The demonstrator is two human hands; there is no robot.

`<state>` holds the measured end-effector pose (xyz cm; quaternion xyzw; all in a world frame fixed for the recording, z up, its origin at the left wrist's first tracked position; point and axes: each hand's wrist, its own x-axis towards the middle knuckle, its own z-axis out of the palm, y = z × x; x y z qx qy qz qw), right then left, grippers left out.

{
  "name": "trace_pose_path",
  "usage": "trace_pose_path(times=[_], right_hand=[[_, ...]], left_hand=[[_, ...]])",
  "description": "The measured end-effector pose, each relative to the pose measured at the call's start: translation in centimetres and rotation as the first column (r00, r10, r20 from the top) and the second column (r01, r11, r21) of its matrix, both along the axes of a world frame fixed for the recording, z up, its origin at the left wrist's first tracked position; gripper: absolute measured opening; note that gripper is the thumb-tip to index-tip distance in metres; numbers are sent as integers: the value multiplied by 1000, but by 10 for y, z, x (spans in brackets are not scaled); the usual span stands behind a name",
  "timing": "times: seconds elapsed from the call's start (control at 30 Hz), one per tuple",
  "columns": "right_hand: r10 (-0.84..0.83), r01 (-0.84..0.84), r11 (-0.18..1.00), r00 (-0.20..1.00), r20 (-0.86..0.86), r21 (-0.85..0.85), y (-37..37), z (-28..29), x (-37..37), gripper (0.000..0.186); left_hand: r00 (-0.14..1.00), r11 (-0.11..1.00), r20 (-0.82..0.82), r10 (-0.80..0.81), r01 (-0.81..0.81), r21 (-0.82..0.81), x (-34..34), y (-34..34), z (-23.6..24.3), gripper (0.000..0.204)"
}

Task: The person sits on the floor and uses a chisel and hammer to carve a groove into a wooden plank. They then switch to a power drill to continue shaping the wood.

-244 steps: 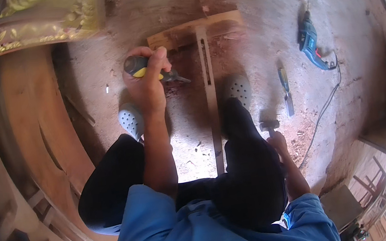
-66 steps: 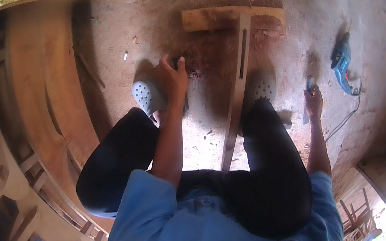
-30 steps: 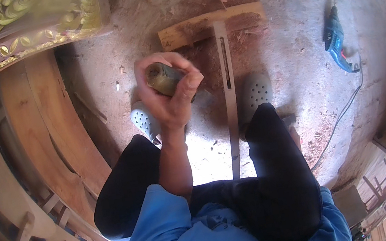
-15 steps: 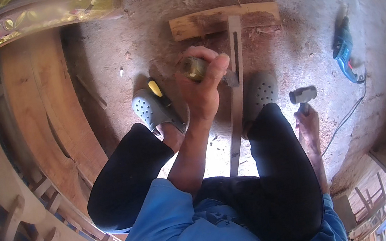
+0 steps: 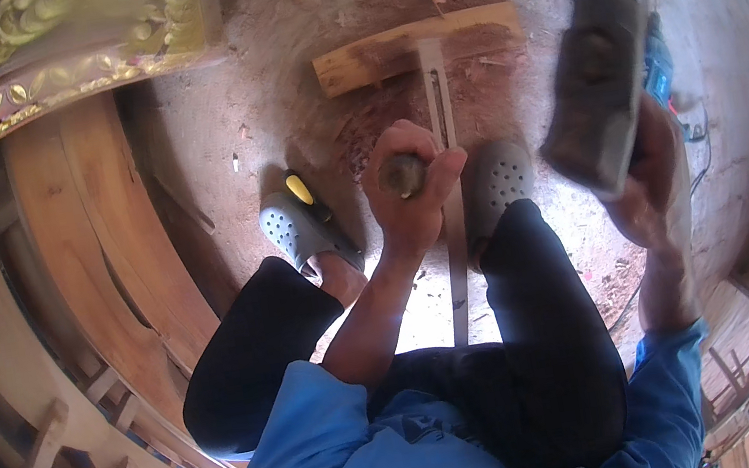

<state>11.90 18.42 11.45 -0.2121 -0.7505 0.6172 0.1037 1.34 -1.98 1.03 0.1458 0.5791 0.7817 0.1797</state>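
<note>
- Landmark: long wooden slat running along the dirt floor between my feet, butted into a cross block at its far end, forming a T.
- Far left of slat: curved wooden furniture parts, stacked out of the way.
- Just left of slat: yellow-handled tool lying beside my grey clog, within reach.
- Left hand fisted tight on a chisel handle, butt end up, held over the slat; blade hidden below the hand.
- Right of slat: other clog, apparently pinning the slat.
- Right hand wrapped closed on a mallet, raised, blurred, well above the chisel.
- Far right: blue power drill, mostly hidden by the mallet.
</note>
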Motion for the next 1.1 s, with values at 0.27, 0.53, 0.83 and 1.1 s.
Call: trace_pose_path(times=[0.27, 0.53, 0.83, 1.1], right_hand=[[452, -748, 564, 634, 628, 349, -29, 41, -68, 27], [477, -603, 688, 795, 376, 403, -19, 24, -28, 28], [-145, 97, 987, 870, 471, 126, -5, -71, 61, 26], [-253, 475, 880, 528, 811, -34, -34, -166, 169, 13]], left_hand=[[973, 994, 231, 23, 3, -111, 30, -18, -42, 13], [961, 979, 274, -25, 79, -188, 53, -42, -89, 16], [982, 993, -150, -118, 119, -4, -28, 12, 12, 23], [996, 986, -2, 92, -91, 142, -105, 33, 58, 77]])
